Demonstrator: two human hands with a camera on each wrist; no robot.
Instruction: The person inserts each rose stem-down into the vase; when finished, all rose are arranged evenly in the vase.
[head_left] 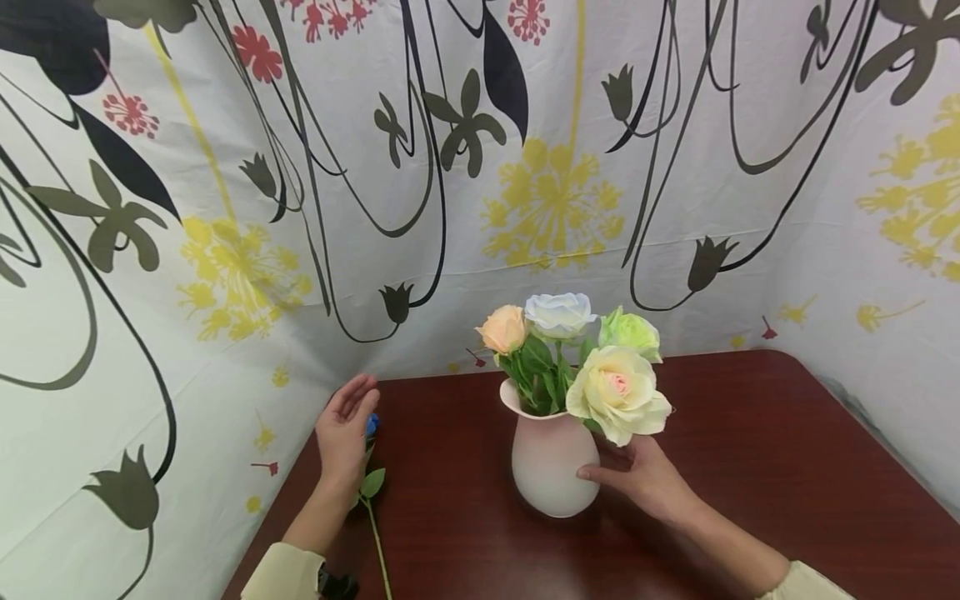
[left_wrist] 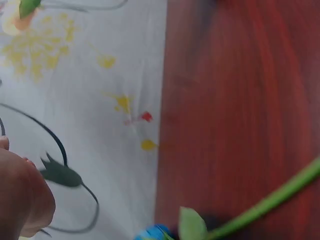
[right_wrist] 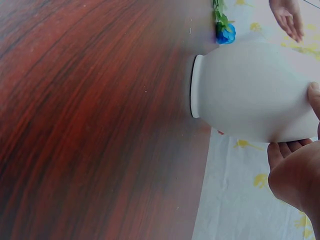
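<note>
A white-and-pink vase [head_left: 555,467] stands upright on the table, holding a peach rose [head_left: 504,329], a pale blue-white rose [head_left: 560,315], a green rose [head_left: 632,333] and a large cream rose [head_left: 618,387]. My right hand [head_left: 648,479] grips the vase's right side, thumb in front and fingers behind, as the right wrist view [right_wrist: 250,90] confirms. At the left, a blue rose [head_left: 372,425] lies on the table with its green stem [head_left: 378,542] toward me. Above it my left hand [head_left: 347,429] is raised, fingers relaxed and holding nothing, partly covering the flower.
The dark red-brown wooden table [head_left: 450,550] ends at the back and left against a white cloth [head_left: 480,200] printed with flowers. Another stretch of that cloth hangs along the right edge. A black band is on my left wrist.
</note>
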